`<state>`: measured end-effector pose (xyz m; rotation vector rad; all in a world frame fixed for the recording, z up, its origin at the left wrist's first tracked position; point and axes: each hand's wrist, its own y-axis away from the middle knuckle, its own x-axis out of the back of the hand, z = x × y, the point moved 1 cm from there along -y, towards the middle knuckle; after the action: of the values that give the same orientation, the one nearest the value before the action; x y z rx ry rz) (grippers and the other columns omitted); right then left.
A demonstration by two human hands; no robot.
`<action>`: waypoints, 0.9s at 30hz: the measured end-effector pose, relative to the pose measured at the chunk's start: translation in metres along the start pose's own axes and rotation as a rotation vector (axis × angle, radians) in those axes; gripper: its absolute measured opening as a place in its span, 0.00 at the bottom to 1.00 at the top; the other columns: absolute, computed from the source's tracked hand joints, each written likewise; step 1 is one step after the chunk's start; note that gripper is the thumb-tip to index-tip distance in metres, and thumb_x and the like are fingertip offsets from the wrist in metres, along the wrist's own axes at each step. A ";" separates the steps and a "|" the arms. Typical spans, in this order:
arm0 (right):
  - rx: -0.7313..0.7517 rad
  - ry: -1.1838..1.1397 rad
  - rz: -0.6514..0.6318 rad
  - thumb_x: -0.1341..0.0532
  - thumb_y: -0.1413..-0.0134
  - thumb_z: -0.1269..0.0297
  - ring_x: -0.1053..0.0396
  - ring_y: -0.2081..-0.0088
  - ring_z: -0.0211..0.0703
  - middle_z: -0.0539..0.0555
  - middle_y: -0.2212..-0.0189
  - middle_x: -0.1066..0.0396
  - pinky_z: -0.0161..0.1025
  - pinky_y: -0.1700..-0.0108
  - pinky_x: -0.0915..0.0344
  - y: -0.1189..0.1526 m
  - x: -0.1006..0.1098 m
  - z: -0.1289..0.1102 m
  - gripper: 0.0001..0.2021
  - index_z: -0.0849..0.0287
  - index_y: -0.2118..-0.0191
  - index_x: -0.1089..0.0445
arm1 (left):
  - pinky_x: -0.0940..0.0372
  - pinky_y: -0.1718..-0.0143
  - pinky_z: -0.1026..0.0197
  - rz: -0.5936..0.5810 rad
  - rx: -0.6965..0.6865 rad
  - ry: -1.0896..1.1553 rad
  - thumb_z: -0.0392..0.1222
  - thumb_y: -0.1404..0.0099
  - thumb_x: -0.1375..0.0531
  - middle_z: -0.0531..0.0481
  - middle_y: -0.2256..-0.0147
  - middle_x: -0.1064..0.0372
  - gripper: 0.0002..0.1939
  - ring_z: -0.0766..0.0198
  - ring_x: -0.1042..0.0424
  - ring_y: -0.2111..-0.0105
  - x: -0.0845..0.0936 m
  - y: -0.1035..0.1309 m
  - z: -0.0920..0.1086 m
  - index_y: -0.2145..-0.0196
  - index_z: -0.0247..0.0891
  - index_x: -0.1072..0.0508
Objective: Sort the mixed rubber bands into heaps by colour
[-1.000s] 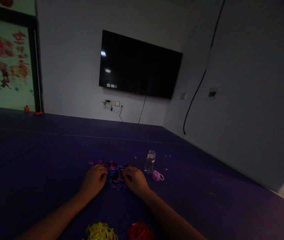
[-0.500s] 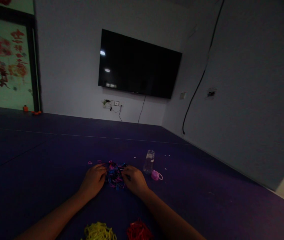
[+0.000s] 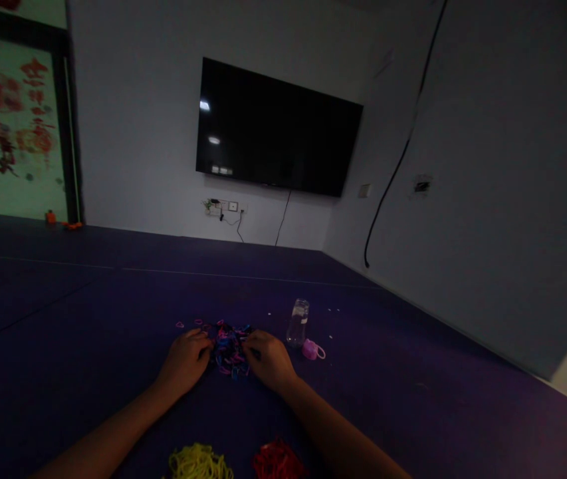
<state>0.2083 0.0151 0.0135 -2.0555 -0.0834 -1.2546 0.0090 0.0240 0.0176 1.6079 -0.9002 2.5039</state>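
Observation:
On the dark purple surface lies a loose pile of pink, blue and dark rubber bands, between my two hands. My left hand rests at the pile's left edge, fingers curled and touching the bands. From the right side my right hand meets the pile with thumb and fingers drawn together. Whatever either hand pinches is too small and dark to make out. Nearer to me are a heap of yellow rubber bands and a heap of red ones, both partly cut off by the bottom edge.
Just right of my right hand stands a clear bottle, its pink lid with a loop lying beside it. Several white scraps are scattered around there. A few pink bands lie apart at the left. The wall behind carries a television.

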 end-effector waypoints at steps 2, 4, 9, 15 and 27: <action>-0.003 0.000 -0.004 0.45 0.47 0.73 0.32 0.64 0.37 0.51 0.66 0.28 0.31 0.63 0.39 0.000 0.000 0.000 0.09 0.57 0.70 0.28 | 0.40 0.49 0.53 0.013 0.032 -0.003 0.33 0.41 0.48 0.48 0.64 0.24 0.13 0.56 0.31 0.54 0.001 0.000 0.001 0.71 0.40 0.23; -0.009 -0.001 0.001 0.45 0.47 0.73 0.31 0.64 0.37 0.51 0.65 0.28 0.31 0.63 0.38 0.000 0.000 0.000 0.09 0.57 0.70 0.28 | 0.39 0.51 0.53 0.034 0.052 -0.007 0.33 0.41 0.48 0.48 0.64 0.24 0.13 0.55 0.30 0.56 0.003 0.000 0.000 0.71 0.39 0.23; -0.008 0.006 0.012 0.45 0.46 0.72 0.32 0.63 0.38 0.51 0.66 0.28 0.32 0.63 0.38 0.000 0.000 0.000 0.09 0.57 0.70 0.28 | 0.36 0.59 0.55 0.124 0.112 -0.036 0.36 0.39 0.48 0.47 0.67 0.25 0.12 0.56 0.29 0.63 0.008 0.003 -0.002 0.72 0.39 0.24; 0.001 -0.007 0.010 0.45 0.46 0.73 0.32 0.64 0.37 0.51 0.66 0.28 0.32 0.63 0.39 0.000 0.000 0.000 0.09 0.57 0.70 0.28 | 0.42 0.50 0.50 0.104 0.111 -0.092 0.39 0.36 0.49 0.44 0.56 0.29 0.13 0.54 0.34 0.53 0.006 0.001 -0.003 0.61 0.38 0.25; -0.004 -0.014 0.012 0.45 0.46 0.72 0.32 0.64 0.37 0.51 0.66 0.28 0.31 0.63 0.39 0.001 0.000 0.000 0.09 0.57 0.71 0.28 | 0.60 0.44 0.35 -0.080 0.114 0.028 0.43 0.32 0.55 0.45 0.46 0.36 0.20 0.51 0.46 0.42 -0.006 -0.004 -0.008 0.48 0.40 0.33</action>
<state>0.2080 0.0147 0.0130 -2.0651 -0.0749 -1.2342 0.0062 0.0323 0.0121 1.6007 -0.6875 2.5582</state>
